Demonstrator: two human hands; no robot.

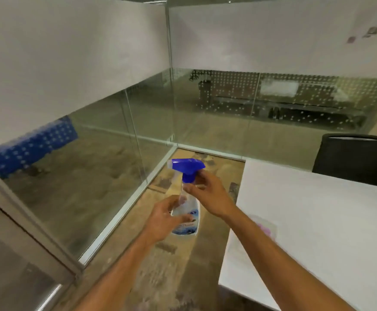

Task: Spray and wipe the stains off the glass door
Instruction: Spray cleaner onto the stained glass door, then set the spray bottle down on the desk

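I hold the clear plastic spray bottle with blue trigger head (185,198) upright between my hands; my left hand (164,218) grips its belly, my right hand (207,194) pinches the neck just above; nozzle points left toward the glass door (26,221), nearer my left hand.

Chair (351,159) behind table (317,221); cloth (265,227), perhaps, on it

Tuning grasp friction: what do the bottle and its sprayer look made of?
Bottle: clear, glossy plastic, probably; the floor shows through it, under a blue printed label. Sprayer: opaque blue moulded plastic, smooth and slightly shiny.
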